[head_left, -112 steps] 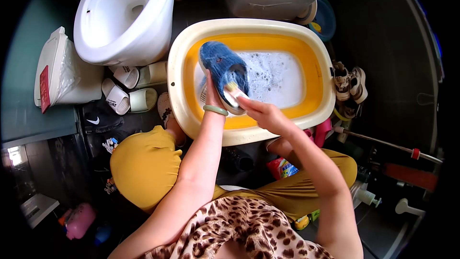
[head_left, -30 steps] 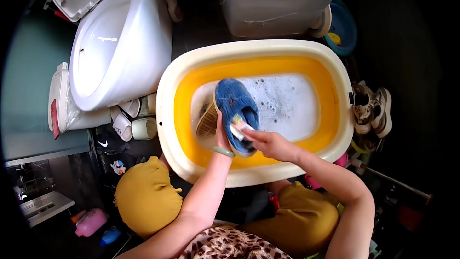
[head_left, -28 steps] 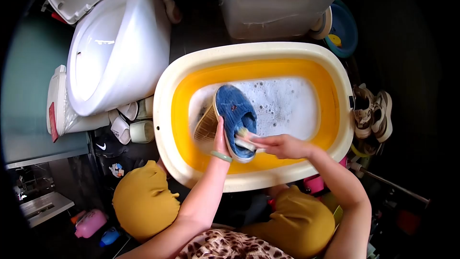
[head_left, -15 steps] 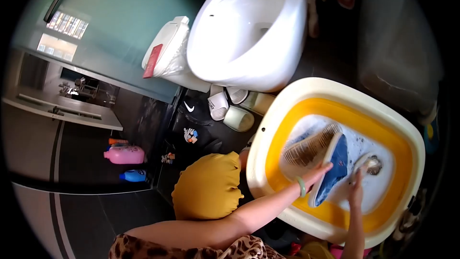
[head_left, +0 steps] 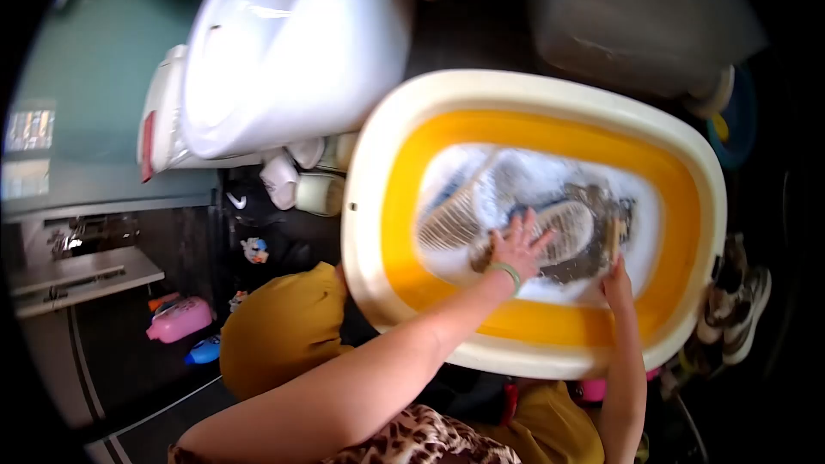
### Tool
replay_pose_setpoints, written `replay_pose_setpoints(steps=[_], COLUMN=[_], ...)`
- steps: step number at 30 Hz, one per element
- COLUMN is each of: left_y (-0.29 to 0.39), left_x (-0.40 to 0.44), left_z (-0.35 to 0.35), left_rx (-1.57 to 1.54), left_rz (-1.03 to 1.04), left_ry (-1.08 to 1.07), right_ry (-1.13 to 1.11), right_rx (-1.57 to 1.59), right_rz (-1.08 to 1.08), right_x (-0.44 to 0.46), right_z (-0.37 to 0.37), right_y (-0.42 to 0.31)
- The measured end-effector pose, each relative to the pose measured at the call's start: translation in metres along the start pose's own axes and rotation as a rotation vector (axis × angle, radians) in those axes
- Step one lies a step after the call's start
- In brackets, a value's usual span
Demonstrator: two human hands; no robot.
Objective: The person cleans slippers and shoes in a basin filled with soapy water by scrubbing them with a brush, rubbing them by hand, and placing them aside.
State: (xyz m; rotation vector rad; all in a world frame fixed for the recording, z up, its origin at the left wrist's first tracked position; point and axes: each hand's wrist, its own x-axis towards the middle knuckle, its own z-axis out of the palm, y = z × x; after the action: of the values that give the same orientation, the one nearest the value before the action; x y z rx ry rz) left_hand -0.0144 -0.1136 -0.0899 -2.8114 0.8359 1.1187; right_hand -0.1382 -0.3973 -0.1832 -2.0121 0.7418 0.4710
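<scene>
Foam [head_left: 546, 170] whitens the tub [head_left: 365, 241] by a toilet [head_left: 292, 43]; left fingers [head_left: 528, 228] splay, right fingers [head_left: 615, 274] grip a brush [head_left: 614, 239].

Tan sole [head_left: 449, 225], yellow basin [head_left: 400, 236], leopard-print top [head_left: 421, 442]

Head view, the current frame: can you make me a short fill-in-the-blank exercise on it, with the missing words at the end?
1. The right hand holds a ____.
2. The pale green bangle is on the ____ wrist.
3. The slipper nearer the left end of the tub shows its ridged ____.
4. The pair of sneakers is outside the tub, on its ____ side in the picture.

Missing words: brush; left; sole; right.
</scene>
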Motion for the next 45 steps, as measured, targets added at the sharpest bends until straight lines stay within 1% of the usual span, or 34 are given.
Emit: replay_pose_setpoints(steps=[1,3,4,5,6,7,9,10,11,13,14,15,16,17,19,20,21,23,24,25,26,27,29,31,33,34,36,37,38,39,41,42,44,45], left_y=[0.003,0.005,0.011,0.013,0.010,0.009,0.007,-0.011,-0.025,-0.039,-0.036,-0.034,-0.031,-0.027,-0.014,-0.012,-0.011,-0.010,-0.011,-0.011,-0.008,-0.008,-0.015,-0.017,-0.017,-0.015,-0.015,-0.014,-0.013,-0.013,-0.012,-0.012,-0.015,-0.015], left_x=[0.003,0.004,0.015,0.025,0.030,0.025,0.016,0.028,0.032,0.029,0.025,0.025,0.021,0.019,-0.003,-0.011,-0.012,-0.021,-0.021,-0.023,-0.023,-0.021,-0.022,-0.029,-0.037,-0.040,-0.038,-0.039,-0.040,-0.037,-0.035,-0.035,-0.032,-0.034], left_z=[0.000,-0.014,-0.027,-0.039,-0.048,-0.066,-0.097,-0.086,-0.067,-0.054,-0.040,-0.031,-0.030,-0.029,-0.034,-0.036,-0.036,-0.030,-0.030,-0.027,-0.025,-0.025,-0.017,-0.001,0.007,0.010,0.008,0.007,0.006,0.000,-0.010,-0.016,-0.018,-0.017], left_rx=[0.052,0.023,0.029,0.006,-0.016,0.000,-0.275,-0.410,-0.406,-0.731,-0.729,-0.573,-0.420,-0.417,-0.539,-0.500,-0.513,-0.421,-0.421,-0.306,-0.192,-0.195,-0.159,-0.153,-0.189,-0.210,-0.212,-0.221,-0.229,-0.230,-0.246,-0.269,-0.296,-0.275], left_rz=[-0.020,-0.005,0.039,0.015,-0.021,-0.009,0.013,0.064,0.053,-0.133,-0.136,-0.166,-0.198,-0.191,-0.375,-0.359,-0.366,-0.298,-0.295,-0.275,-0.245,-0.226,-0.216,-0.194,-0.196,-0.192,-0.203,-0.204,-0.205,-0.227,-0.242,-0.257,-0.276,-0.262], left_ry=[-0.031,-0.016,0.002,-0.052,-0.108,-0.094,-0.089,0.083,0.057,0.460,0.445,0.477,0.512,0.527,0.301,0.266,0.264,0.247,0.250,0.228,0.205,0.206,0.057,0.088,0.092,0.122,0.100,0.085,0.070,0.034,-0.002,-0.035,-0.078,-0.073], right_ry=[0.012,0.022,0.041,0.185,0.171,0.152,0.193,0.199,0.179,0.419,0.492,0.503,0.447,0.390,0.347,0.297,0.289,0.423,0.366,0.308,0.180,0.054,0.045,0.035,0.097,0.177,0.347,0.316,0.284,0.263,0.116,-0.023,0.101,0.052], right_rx=[-0.076,-0.211,-0.264,-0.413,-0.389,-0.361,-0.257,-0.169,-0.160,-0.162,-0.039,-0.033,-0.110,-0.186,-0.122,-0.058,-0.069,-0.053,-0.074,-0.100,-0.231,-0.360,-0.509,-0.574,-0.694,-0.647,-0.501,-0.575,-0.531,-0.490,-0.411,-0.433,-0.639,-0.784], right_rz=[0.003,0.076,0.100,-0.120,-0.065,-0.016,-0.014,-0.001,0.018,-0.095,-0.156,-0.158,-0.083,-0.012,-0.062,-0.100,-0.102,-0.211,-0.256,-0.296,-0.313,-0.326,-0.609,-0.608,-0.533,-0.517,-0.504,-0.329,-0.331,-0.337,-0.380,-0.345,-0.738,-0.644], right_x=[-0.001,0.001,0.000,0.003,-0.005,-0.013,-0.016,-0.021,-0.027,-0.017,-0.010,-0.012,-0.019,-0.022,-0.018,-0.016,-0.021,-0.054,-0.062,-0.071,-0.080,-0.086,-0.081,-0.061,-0.036,-0.024,-0.003,0.003,-0.001,-0.003,-0.029,-0.060,-0.058,-0.059], right_z=[0.000,-0.005,-0.010,-0.009,-0.014,-0.019,-0.024,-0.018,-0.013,-0.012,-0.008,-0.009,-0.012,-0.014,-0.004,-0.001,-0.005,-0.004,0.002,0.009,0.016,0.025,0.054,0.056,0.040,0.036,0.026,0.020,0.023,0.025,0.047,0.049,0.068,0.059], right_y=[-0.014,-0.034,-0.044,-0.032,-0.046,-0.066,-0.071,-0.066,-0.059,-0.054,-0.045,-0.051,-0.065,-0.074,-0.060,-0.052,-0.066,-0.119,-0.132,-0.144,-0.160,-0.174,-0.169,-0.163,-0.154,-0.152,-0.150,-0.151,-0.150,-0.150,-0.141,-0.160,-0.134,-0.148])
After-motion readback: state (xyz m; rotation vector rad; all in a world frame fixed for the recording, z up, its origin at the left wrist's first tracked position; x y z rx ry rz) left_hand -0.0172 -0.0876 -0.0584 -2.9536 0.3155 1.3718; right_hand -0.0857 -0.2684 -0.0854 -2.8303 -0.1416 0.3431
